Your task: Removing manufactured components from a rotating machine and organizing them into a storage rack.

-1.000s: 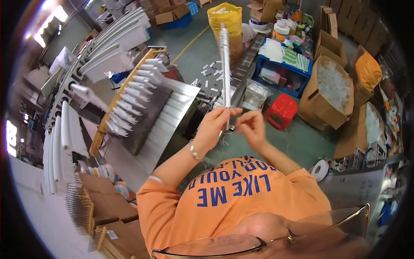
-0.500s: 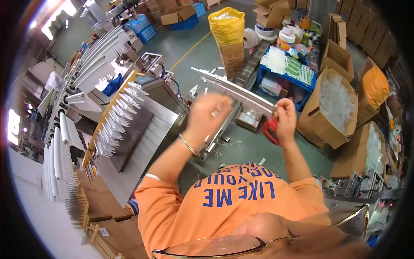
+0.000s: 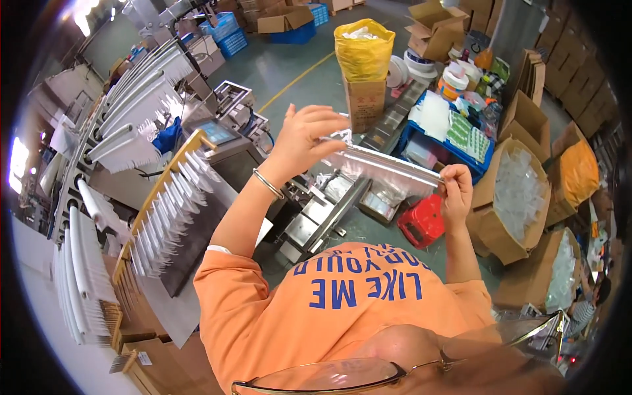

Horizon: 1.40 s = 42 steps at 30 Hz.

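Note:
A long, narrow silvery bar with a pale, translucent edge (image 3: 395, 166) spans the space between my hands, in front of my chest. My right hand (image 3: 455, 191) is closed, pinching the bar's right end between thumb and fingers. At the other end, my left hand (image 3: 308, 139) is open, its fingers stretched out and apart. Its thumb is near or against the bar's left end; contact is unclear. To the left, a yellow wooden rail (image 3: 150, 204) carries a row of thin, whitish, translucent pieces (image 3: 172, 214).
Below my hands stand a metal machine frame (image 3: 315, 220) and a red stool (image 3: 422, 220). A blue crate (image 3: 475, 157) with goods sits right of a yellow-bagged bin (image 3: 363, 49). Cartons of clear plastic pieces (image 3: 517, 191) line the right. White rolls hang on a machine (image 3: 89, 247) at left.
My left hand, blurred before, has moved up and left and its fingers have spread. The bar has shifted slightly right and down with my right hand. The view has shifted, showing more of the red stool.

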Tool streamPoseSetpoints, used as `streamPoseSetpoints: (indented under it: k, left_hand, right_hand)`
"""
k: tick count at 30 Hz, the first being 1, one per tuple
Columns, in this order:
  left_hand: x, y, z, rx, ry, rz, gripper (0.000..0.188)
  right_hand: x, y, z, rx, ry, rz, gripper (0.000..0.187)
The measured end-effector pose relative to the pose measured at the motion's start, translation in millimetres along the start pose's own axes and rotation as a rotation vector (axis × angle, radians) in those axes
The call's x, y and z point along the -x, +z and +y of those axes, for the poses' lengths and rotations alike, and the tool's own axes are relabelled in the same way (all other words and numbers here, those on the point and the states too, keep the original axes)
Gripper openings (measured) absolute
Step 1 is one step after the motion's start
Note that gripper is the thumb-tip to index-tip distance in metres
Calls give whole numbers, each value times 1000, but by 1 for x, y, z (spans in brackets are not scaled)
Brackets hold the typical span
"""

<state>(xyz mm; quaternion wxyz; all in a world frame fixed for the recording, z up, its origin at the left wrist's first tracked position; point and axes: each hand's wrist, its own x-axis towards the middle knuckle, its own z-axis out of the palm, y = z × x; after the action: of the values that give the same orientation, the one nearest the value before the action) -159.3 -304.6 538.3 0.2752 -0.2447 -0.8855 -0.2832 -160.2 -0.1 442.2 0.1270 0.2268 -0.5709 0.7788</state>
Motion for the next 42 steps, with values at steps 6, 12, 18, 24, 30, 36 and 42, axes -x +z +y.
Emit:
streamPoseSetpoints:
  k: [6, 12, 18, 24, 30, 36, 42]
  left_hand:
    - [-16, 1, -49, 294, -210, 55, 11]
    - [-20, -5, -80, -214, -154, -86, 19]
    - [-37, -10, -114, -67, -291, -39, 12]
    - [-67, -8, -129, -347, -417, 41, 25]
    - [-79, -7, -167, -36, -614, 260, 22]
    - [-98, 9, -183, 197, -558, 715, 19]
    - [-82, 13, -198, 299, -870, 737, 11]
  right_hand:
    - [-54, 9, 36, -45, 5, -32, 4]
    - [-111, 21, 82, -127, 43, -169, 3]
    - [-185, 41, 136, -249, 48, -310, 4]
    - [-267, 59, 178, -315, 86, -436, 4]
    - [-331, 69, 209, -412, 131, -533, 5]
    - [-367, 91, 238, -454, 145, -575, 5]
    - [-388, 105, 247, -487, 181, -578, 5]
